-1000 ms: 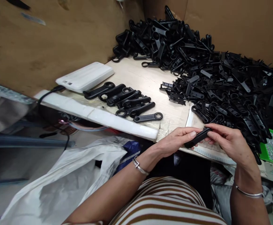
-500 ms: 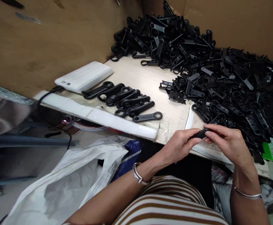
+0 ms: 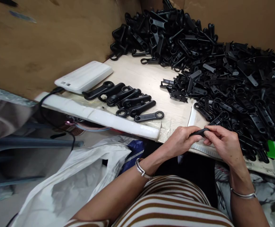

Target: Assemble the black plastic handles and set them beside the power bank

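Black plastic handle [image 3: 200, 132] held level at the near edge of the worktop [image 3: 149, 80], pinched at one end by the left hand [image 3: 183, 140] and at the other by the right hand [image 3: 223, 143], fingers of both closed on it. Just beyond the hands, a big loose heap of black parts [image 3: 222, 63] covers the right and far side. To the left, a neat row of handles [image 3: 125, 99] lies beside a white flat box [image 3: 84, 76]; white plastic bag [image 3: 73, 176] below the edge.
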`<action>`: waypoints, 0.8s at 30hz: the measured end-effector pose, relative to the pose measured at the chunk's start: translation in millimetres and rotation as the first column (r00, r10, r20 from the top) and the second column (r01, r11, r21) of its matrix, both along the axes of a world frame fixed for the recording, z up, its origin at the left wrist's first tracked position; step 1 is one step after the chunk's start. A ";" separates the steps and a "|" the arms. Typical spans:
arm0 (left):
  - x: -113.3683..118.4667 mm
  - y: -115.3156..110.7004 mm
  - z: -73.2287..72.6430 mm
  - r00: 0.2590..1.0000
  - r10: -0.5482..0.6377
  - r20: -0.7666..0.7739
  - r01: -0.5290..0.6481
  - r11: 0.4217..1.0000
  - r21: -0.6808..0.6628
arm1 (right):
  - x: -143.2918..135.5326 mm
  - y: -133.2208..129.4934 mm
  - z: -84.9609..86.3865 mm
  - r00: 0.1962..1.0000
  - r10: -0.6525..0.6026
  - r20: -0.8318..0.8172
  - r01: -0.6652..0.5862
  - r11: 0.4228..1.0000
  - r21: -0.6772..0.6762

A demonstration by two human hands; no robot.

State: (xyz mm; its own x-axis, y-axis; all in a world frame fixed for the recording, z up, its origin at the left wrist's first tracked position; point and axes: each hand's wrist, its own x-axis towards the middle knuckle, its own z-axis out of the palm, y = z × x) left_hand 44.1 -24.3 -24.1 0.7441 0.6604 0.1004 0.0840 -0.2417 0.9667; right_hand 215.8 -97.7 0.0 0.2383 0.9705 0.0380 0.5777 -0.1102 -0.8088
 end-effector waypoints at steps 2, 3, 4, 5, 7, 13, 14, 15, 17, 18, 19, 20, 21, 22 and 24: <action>0.8 0.7 0.4 1.000 0.015 -0.015 -0.015 1.000 -0.023 | -1.0 0.1 1.1 1.000 -0.005 -0.028 0.005 1.000 0.002; 1.2 0.5 0.6 1.000 0.015 -0.018 -0.016 1.000 -0.022 | -2.0 0.1 1.4 0.998 -0.014 -0.059 0.015 1.000 0.007; 1.6 -0.1 0.9 1.000 0.015 -0.015 -0.015 1.000 -0.017 | -3.4 -0.2 1.3 0.995 -0.031 -0.099 0.033 0.999 0.016; 1.9 -0.9 1.2 1.000 0.016 -0.010 -0.016 1.000 -0.011 | -5.0 -0.5 0.8 0.988 -0.053 -0.146 0.057 0.998 0.028; 2.5 -3.1 1.7 0.999 0.035 0.017 -0.035 0.999 -0.002 | -8.9 -1.7 -1.2 0.967 -0.087 -0.240 0.102 0.993 0.053; 6.0 -6.4 0.0 0.996 0.061 0.064 -0.061 0.998 -0.004 | -18.0 -3.1 -14.9 0.921 -0.044 -0.386 0.063 0.997 0.036; 7.1 -5.9 -1.2 0.997 0.062 0.054 -0.061 0.998 -0.005 | -17.7 -2.5 -18.3 0.923 -0.058 -0.380 0.079 0.996 0.038; 8.4 -5.2 -2.7 0.997 0.069 0.042 -0.069 0.998 -0.002 | -16.8 -1.5 -22.2 0.924 -0.076 -0.375 0.098 0.994 0.040; 11.8 -3.5 -6.1 0.995 0.095 0.011 -0.095 0.995 0.024 | -13.9 1.2 -30.1 0.912 -0.101 -0.398 0.127 0.991 0.038; 13.6 -2.7 -7.7 0.994 0.109 -0.008 -0.109 0.993 0.040 | -12.3 2.8 -33.6 0.896 -0.106 -0.431 0.133 0.991 0.032; 15.3 -1.9 -9.0 0.993 0.117 -0.024 -0.116 0.992 0.050 | -11.1 4.4 -36.4 0.877 -0.107 -0.469 0.132 0.991 0.022; 16.7 -1.1 -9.9 0.992 0.119 -0.030 -0.118 0.992 0.048 | -10.3 5.7 -38.1 0.858 -0.106 -0.502 0.127 0.992 0.009; 17.5 -0.2 -10.3 0.993 0.116 -0.022 -0.115 0.993 0.035 | -10.2 6.8 -38.7 0.847 -0.108 -0.521 0.128 0.992 0.002; 17.4 0.9 -10.0 0.994 0.111 -0.001 -0.110 0.994 0.017 | -10.8 7.3 -38.0 0.851 -0.114 -0.513 0.135 0.991 0.003; 14.3 3.7 -7.7 0.992 0.111 0.058 -0.111 0.994 -0.008 | -13.5 6.5 -33.7 0.900 -0.146 -0.411 0.178 0.983 0.040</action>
State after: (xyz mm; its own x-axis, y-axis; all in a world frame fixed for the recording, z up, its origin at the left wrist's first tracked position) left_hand 58.4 -20.6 -31.7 0.6593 0.7391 0.1381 0.0538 -0.2296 0.9718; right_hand 202.3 -91.2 -33.7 0.4019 0.9153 -0.0248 0.1778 -0.1045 -0.9785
